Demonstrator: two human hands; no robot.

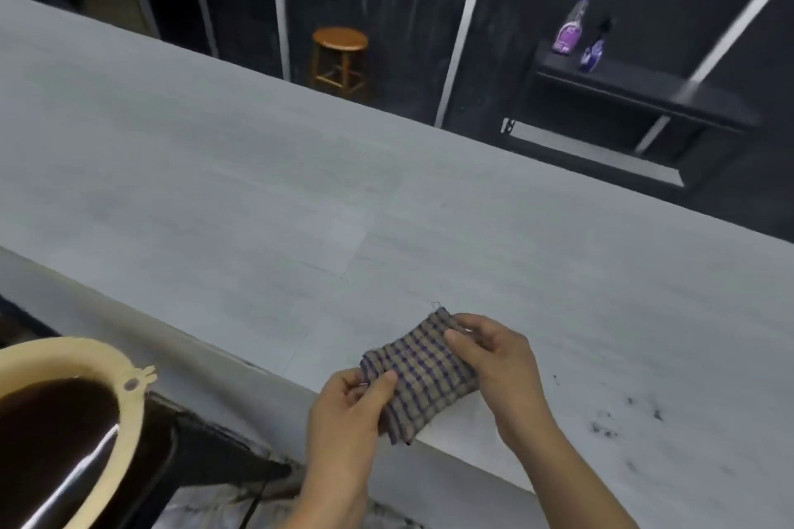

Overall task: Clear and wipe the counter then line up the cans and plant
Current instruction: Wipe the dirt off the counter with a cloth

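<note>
A folded checked cloth, tan with purple lines, hangs over the near edge of the long grey counter. My left hand pinches its near left corner between thumb and fingers. My right hand grips its far right end, fingers curled over the fold. Dark crumbs or specks lie scattered on the counter to the right of my hands. No cans or plant are in view.
A cream-rimmed bin with a dark liner stands below the counter at the lower left. Beyond the counter are a wooden stool and a black shelf holding a purple spray bottle and a small blue bottle.
</note>
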